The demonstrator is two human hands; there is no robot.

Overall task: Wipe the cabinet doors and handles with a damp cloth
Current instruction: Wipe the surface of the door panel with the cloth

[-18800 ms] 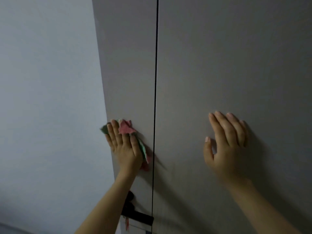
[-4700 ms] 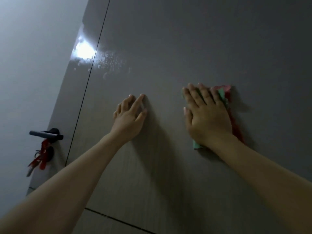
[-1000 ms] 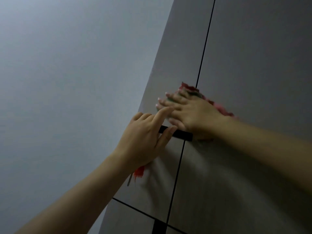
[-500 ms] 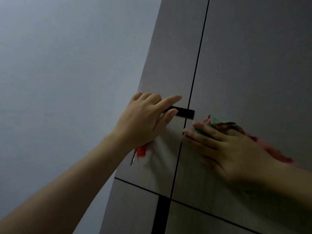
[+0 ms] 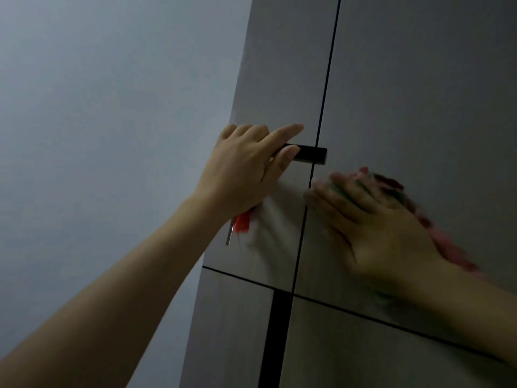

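Head view shows the left hand (image 5: 246, 175) wrapped around the black handle (image 5: 310, 156) on the narrow left cabinet door (image 5: 279, 79), a red tag (image 5: 242, 223) hanging below. Right hand (image 5: 375, 228), blurred, lies flat, its grip spread, pressing the pink-green cloth (image 5: 391, 189) against the right door (image 5: 419, 93) just beside the seam.

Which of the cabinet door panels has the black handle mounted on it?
The narrow upper left panel, beside the wall. The left hand grips the black handle there, while the right hand presses the cloth on the wider right panel.
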